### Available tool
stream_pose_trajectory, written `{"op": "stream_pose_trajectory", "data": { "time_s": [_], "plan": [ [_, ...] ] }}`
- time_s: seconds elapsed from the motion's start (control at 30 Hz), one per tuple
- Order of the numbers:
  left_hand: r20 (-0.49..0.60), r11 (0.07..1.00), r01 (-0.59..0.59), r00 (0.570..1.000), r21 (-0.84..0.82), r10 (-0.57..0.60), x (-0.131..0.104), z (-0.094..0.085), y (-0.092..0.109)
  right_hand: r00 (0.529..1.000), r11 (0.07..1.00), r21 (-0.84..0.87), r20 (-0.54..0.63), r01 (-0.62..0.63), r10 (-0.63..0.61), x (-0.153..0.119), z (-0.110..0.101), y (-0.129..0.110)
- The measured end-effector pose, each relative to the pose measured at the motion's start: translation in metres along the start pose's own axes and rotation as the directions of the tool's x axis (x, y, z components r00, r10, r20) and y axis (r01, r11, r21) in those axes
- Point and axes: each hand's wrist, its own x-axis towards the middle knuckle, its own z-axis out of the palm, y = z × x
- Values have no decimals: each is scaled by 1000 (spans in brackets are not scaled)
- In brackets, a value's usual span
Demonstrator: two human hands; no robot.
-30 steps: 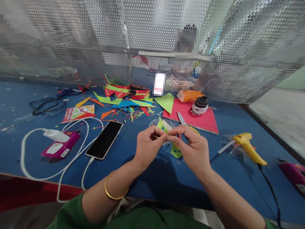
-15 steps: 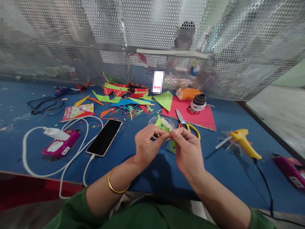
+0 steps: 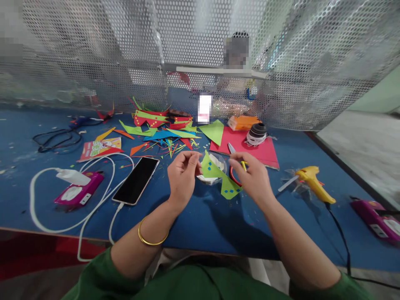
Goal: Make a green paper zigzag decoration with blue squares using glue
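Observation:
My left hand (image 3: pixel 183 176) is closed in a pinch, its fingertips just left of a green paper cutout (image 3: pixel 229 188) with small blue diamonds. Whatever it may hold is too small to make out. On the right, my right hand (image 3: pixel 254 177) also has thumb and fingers drawn together over the scissors (image 3: pixel 235 177); any small thing in them cannot be seen. The cutout lies partly across a clear round container (image 3: pixel 222 160) holding white pieces. Red and yellow scissor handles show partly beneath my right hand.
A phone (image 3: pixel 136 181) and a purple power block (image 3: pixel 79 189) with a white cable lie left. Paper scraps (image 3: pixel 171 135) spread behind, beside red card (image 3: pixel 265 155) and a black-and-white spool (image 3: pixel 256 134). A yellow glue gun (image 3: pixel 314 183) lies right. Perforated metal mesh (image 3: pixel 193 37) stands behind.
My hands were together at the fingertips and have moved apart, left hand leftward and right hand rightward. The green cutout and container between them are now more exposed.

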Motion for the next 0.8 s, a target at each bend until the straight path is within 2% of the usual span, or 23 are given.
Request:
{"op": "stream_pose_trajectory", "data": {
  "time_s": [0.07,0.17,0.23,0.33,0.43,0.5,0.6,0.7,0.8],
  "plan": [
    [13,998,44,999,46,-45,3,-2,-2,988,984,-122,105,127,-115,1,7,3],
    [52,987,89,994,135,-96,8,-3,-7,971,961,-171,144,216,-193,0,20,4],
    [63,976,70,994,208,-85,11,-4,-10,974,963,-174,126,207,-187,1,24,4],
    [36,952,41,998,302,-55,15,-4,-14,983,972,-156,84,178,-166,5,14,3],
    [99,952,107,985,287,-140,15,-2,-12,989,981,-122,28,151,-148,10,-2,-1],
    [177,956,185,957,229,-228,13,0,-7,989,984,-98,7,148,-148,12,-8,-4],
    [280,944,288,904,159,-323,8,2,1,988,988,-44,48,149,-147,13,-10,-7],
    [368,907,404,830,121,-419,6,2,4,985,989,8,99,144,-144,13,-9,-7],
    [405,849,520,760,91,-508,6,0,4,980,985,16,103,171,-172,12,-13,-6]
  ]
}}
